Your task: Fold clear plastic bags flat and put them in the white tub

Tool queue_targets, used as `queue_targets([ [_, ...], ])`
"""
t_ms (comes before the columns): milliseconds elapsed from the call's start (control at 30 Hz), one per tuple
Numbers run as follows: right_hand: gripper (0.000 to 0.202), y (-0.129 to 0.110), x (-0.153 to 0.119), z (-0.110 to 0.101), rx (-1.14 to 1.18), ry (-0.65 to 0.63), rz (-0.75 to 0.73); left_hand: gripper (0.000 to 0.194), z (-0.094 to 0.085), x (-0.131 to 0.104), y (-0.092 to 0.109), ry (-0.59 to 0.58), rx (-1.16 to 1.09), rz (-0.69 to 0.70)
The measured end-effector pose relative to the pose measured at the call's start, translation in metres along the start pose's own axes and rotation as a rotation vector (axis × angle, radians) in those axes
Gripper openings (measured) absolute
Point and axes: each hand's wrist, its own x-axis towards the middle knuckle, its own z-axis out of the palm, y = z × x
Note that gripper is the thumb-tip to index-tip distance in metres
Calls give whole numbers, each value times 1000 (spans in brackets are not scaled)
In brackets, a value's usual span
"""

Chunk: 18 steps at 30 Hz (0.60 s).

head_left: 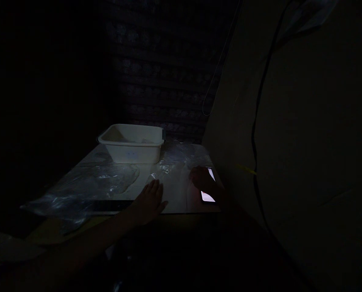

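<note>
In dim light, my left hand [150, 201] lies palm down at the near edge of a pale table, its fingers stretched out and thumb apart. A sheet of clear plastic [171, 182] lies flat between my two hands, and my left fingertips touch its left side. My right hand [202, 178] is in deep shadow at the plastic's right side, with its fingers curled down; what they hold, if anything, is hidden. Below that hand and wrist lies a phone [208, 197] with a lit white screen, partly covered by the arm.
A white plastic tub [135, 152] stands at the table's back left, its contents hard to make out. Crumpled clear plastic [108, 178] spreads over the left side and hangs past the front edge. A dark cable [254, 134] runs down the right wall [305, 121].
</note>
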Motion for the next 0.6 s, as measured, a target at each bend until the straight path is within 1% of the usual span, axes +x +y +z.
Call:
queue_targets([
  [100, 29, 2, -4, -8, 146, 100, 90, 61, -2, 0, 3, 44, -54, 28],
  [167, 31, -7, -4, -12, 276, 176, 116, 55, -4, 1, 5, 66, -102, 90],
  [233, 33, -24, -4, -10, 371, 203, 69, 49, -4, 2, 8, 60, -127, 149],
  [333, 36, -55, -3, 2, 474, 177, -75, 46, -2, 3, 10, 50, -115, 155],
  [400, 35, -71, -2, 12, 466, 171, -146, 48, 1, 4, 10, 73, -105, 151],
  [467, 36, -78, -3, 21, 395, 158, -173, 51, 4, 4, 8, 105, -89, 153],
  [533, 43, -78, -6, 27, 302, 118, -167, 56, 7, 4, 6, 117, -62, 138],
  [600, 48, -73, -10, 30, 219, 68, -143, 62, 9, 3, 4, 111, -31, 90],
])
